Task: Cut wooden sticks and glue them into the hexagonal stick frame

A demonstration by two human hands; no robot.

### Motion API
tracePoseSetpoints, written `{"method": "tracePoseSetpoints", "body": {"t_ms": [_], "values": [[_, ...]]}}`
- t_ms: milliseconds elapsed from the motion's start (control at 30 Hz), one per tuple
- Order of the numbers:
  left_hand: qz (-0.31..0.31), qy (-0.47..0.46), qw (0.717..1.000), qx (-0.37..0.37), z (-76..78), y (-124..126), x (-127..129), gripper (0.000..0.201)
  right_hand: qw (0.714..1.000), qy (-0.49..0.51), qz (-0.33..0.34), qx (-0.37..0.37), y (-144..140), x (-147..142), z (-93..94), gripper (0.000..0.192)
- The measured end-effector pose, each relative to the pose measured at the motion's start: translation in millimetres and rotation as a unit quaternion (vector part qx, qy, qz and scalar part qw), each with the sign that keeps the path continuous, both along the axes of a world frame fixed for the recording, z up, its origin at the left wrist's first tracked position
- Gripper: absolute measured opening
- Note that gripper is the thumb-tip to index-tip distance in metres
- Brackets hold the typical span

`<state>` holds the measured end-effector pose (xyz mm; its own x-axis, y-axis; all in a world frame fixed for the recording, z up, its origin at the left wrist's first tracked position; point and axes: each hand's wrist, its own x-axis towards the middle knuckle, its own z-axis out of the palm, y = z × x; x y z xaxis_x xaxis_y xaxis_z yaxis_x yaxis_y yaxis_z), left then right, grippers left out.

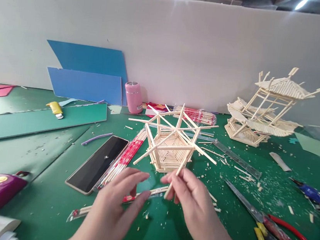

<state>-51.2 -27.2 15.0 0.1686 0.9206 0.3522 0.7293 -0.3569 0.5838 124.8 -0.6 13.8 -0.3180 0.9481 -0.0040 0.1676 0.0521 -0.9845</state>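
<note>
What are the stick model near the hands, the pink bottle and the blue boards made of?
Stick model: looks like bare wood or bamboo, matte; its thin sticks are pale tan.
Pink bottle: perhaps painted metal or plastic; its smooth side shines softly.
Blue boards: maybe foam board or plastic, smooth; they look flat and stiff.
</note>
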Motion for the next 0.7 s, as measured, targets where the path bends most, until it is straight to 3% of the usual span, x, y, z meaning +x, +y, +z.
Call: {"method": "tracePoseSetpoints", "body": {"t_ms": [67,167,267,367,467,567,633,700], "values": [[-0.023,0.053,0.992,0.114,0.3,-16,8,0.025,0.983,-0.140,0.099,0.065,-9,8,8.3,0.024],[-0.066,0.148,0.971,0.173,-7.0,-25,22,0.028,0.924,-0.299,0.212,0.111,-17,14,17.4,0.019],[-0.161,0.142,0.962,0.167,-25.4,-22,33,0.037,0.922,-0.313,0.215,0.082,-22,20,22.1,0.016],[-0.185,0.093,0.969,0.134,-42.2,-17,39,0.040,0.938,-0.278,0.191,0.074,-27,28,25.3,0.016],[-0.202,0.049,0.977,0.042,-41.2,-18,45,0.035,0.944,-0.284,0.154,0.070,-31,40,27.9,0.022],[-0.203,-0.027,0.968,-0.147,-23.3,-18,50,0.030,0.959,-0.275,0.042,0.062,-37,69,22.7,0.025],[-0.149,-0.123,0.943,-0.271,-10.3,-17,54,0.028,0.950,-0.297,-0.070,0.063,-42,101,11.0,0.021],[-0.085,-0.222,0.897,-0.373,-1.8,-14,58,0.029,0.918,-0.351,-0.169,0.072,-52,140,-6.9,0.025]]}}
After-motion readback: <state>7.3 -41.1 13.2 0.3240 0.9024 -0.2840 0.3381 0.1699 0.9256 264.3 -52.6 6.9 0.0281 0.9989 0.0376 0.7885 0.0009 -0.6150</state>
